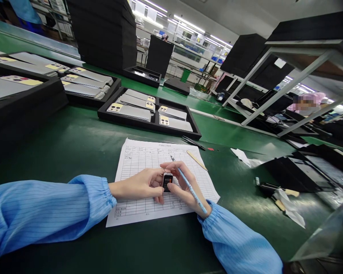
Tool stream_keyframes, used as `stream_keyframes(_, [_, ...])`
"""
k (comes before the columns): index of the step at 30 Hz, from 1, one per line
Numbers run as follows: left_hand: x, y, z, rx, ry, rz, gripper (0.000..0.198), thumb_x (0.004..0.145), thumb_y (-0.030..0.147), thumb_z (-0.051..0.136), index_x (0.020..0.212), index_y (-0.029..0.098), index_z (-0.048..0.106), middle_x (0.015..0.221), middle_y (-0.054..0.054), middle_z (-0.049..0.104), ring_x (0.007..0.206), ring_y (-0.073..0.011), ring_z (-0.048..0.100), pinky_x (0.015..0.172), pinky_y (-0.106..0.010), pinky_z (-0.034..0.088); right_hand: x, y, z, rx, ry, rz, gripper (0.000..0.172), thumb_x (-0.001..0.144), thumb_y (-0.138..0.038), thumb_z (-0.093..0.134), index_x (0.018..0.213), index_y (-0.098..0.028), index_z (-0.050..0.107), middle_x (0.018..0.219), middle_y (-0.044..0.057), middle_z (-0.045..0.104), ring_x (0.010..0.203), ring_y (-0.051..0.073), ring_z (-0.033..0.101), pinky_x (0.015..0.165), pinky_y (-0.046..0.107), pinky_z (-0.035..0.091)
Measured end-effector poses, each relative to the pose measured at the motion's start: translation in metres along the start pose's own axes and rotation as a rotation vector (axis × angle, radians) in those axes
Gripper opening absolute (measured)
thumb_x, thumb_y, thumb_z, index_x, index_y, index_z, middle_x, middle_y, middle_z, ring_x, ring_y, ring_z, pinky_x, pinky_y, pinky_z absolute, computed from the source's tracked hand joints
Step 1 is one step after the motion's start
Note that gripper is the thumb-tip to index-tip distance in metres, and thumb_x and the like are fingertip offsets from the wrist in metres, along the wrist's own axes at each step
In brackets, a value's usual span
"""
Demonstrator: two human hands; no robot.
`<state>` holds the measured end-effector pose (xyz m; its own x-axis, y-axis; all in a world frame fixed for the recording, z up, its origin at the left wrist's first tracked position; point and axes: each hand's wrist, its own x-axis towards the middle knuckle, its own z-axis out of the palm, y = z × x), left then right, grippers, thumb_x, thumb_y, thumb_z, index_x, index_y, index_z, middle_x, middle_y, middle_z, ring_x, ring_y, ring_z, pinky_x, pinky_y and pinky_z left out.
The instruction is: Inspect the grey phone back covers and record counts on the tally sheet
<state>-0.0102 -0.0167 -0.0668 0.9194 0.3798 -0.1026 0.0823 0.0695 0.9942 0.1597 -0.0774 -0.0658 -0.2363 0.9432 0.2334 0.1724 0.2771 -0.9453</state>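
A small smartwatch (167, 182) with a lit dark screen is between my two hands, above a printed form sheet (131, 213). The fingers of my left hand (140, 184) are closed on its left side. My right hand (185, 182) has its thumb at the screen and its fingers curled over the watch's upper edge. A light blue pen (188, 184) is tucked in that same hand, tip pointing up and away over the sheet. On the paper's right part lies a thin yellowish stick (197, 160). Black tweezers (193, 142) rest by the sheet's top right corner.
Black trays (148, 129) with phone-back-shaped silver plates stand behind the sheet and at the left. Right of it, torn white paper (241, 156), black tools (270, 187) and black panels (300, 173) lie on the green table. A metal-framed rack (297, 87) rises at the back right.
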Motion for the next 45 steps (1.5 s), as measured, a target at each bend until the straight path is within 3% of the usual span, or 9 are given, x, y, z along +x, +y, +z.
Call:
stream_keyframes(8, [-0.0004, -0.0005, 0.0003, 0.004, 0.011, 0.000, 0.041, 0.077, 0.015, 0.049, 0.117, 0.014, 0.044, 0.069, 0.000, 0.062, 0.070, -0.0175, 0.063, 0.070, -0.033, 0.051, 0.0011, 0.0002, 0.0002, -0.009, 0.004, -0.015, 0.023, 0.079, -0.020, 0.055, 0.101, -0.022, 0.047, 0.114, 0.006, 0.052, 0.109, 0.021, 0.048, 0.095, 0.038, 0.037])
stream_keyframes(30, [0.0006, 0.0013, 0.0007, -0.007, 0.007, -0.015, 0.040, 0.076, 0.008, 0.044, 0.115, 0.012, 0.043, 0.070, 0.000, 0.060, 0.070, -0.0169, 0.063, 0.070, -0.034, 0.051, -0.0005, 0.0036, -0.0016, 0.040, -0.012, -0.030, 0.027, 0.078, -0.021, 0.057, 0.103, -0.021, 0.047, 0.115, 0.007, 0.051, 0.106, 0.022, 0.049, 0.094, 0.039, 0.037])
stream_keyframes(45, [0.0024, 0.0024, 0.0018, -0.010, 0.024, 0.004, 0.039, 0.071, 0.005, 0.041, 0.110, 0.010, 0.045, 0.072, -0.003, 0.061, 0.065, -0.0175, 0.062, 0.066, -0.035, 0.050, -0.0008, 0.0036, -0.0028, 0.073, -0.057, -0.027, 0.039, 0.069, -0.008, 0.053, 0.105, -0.021, 0.045, 0.119, 0.007, 0.047, 0.107, 0.021, 0.047, 0.098, 0.038, 0.034])
